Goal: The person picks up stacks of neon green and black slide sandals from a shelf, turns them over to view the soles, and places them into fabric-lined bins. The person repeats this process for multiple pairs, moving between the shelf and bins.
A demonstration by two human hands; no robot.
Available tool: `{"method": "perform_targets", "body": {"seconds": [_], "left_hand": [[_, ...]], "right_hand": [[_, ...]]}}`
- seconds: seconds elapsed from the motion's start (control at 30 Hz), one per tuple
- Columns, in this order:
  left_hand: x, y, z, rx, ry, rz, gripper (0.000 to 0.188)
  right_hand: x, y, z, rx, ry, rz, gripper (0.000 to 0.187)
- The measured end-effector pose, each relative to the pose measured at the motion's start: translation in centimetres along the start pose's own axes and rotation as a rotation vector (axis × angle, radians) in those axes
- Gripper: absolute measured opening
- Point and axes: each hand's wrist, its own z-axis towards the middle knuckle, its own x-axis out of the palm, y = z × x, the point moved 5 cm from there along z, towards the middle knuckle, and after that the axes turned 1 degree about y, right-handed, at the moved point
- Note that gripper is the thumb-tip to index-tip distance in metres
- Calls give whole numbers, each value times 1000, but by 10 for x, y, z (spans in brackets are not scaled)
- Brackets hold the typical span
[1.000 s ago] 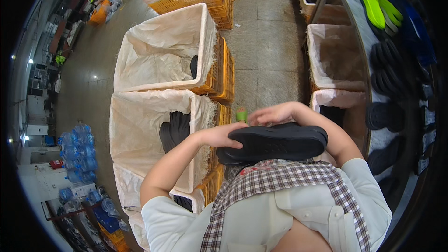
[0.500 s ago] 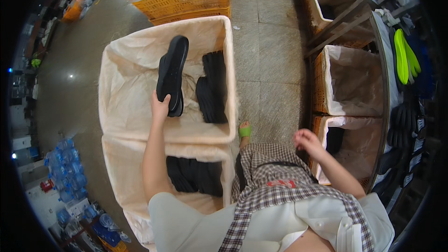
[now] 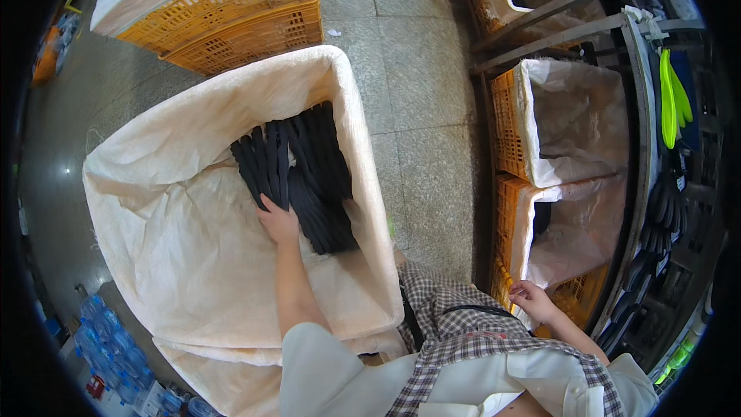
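Observation:
My left hand (image 3: pixel 278 222) reaches into a large bin lined with whitish woven cloth (image 3: pixel 147 185). Its fingers close around the near end of black shoe soles (image 3: pixel 266 156), which stand on edge at the left end of a row. More black soles (image 3: pixel 318 205) are packed against them along the bin's right wall. How many soles are in my grip is hidden by the hand. My right hand (image 3: pixel 534 301) hangs beside a yellow lined crate (image 3: pixel 505 220) on the right, fingers curled, nothing visible in them.
Stacked yellow crates with a white liner (image 3: pixel 239 27) stand beyond the bin. Lined crates (image 3: pixel 579 120) sit under a metal rack (image 3: pixel 641 108) at right, with bright green soles (image 3: pixel 668 100) and dark ones above. Blue plastic bottles (image 3: pixel 116 347) are at lower left. Tiled floor (image 3: pixel 424 93) runs between.
My left hand has brought the black soles down from above the bin into the row inside it. My view has shifted closer to the bin. The right hand has dropped lower.

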Motion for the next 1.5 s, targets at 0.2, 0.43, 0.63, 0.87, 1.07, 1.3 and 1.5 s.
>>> {"method": "perform_targets", "body": {"seconds": [0.2,0.43,0.63,0.87,1.07,1.3,1.5], "left_hand": [[25,1,-4,103,-20,-77,94],[27,33,38,246,472,89,107],[-113,-66,-5,291,-387,-25,69],[-234,-214,-160,612,-575,-594,56],[-272,-307,-347,699,-437,-846,44],[-194,-397,-540,830,44,-812,52],[-173,-398,-594,857,354,-567,45]], "right_hand": [[0,20,19,-63,39,-3,30],[-16,41,6,-353,-100,-124,32],[-124,38,-89,-736,-776,-127,27],[-277,-132,-220,-746,-1576,586,23],[-408,-436,-258,-576,-2193,852,25],[-559,-711,-187,197,-1677,906,34],[-597,-744,-156,370,-1576,834,30]]}}
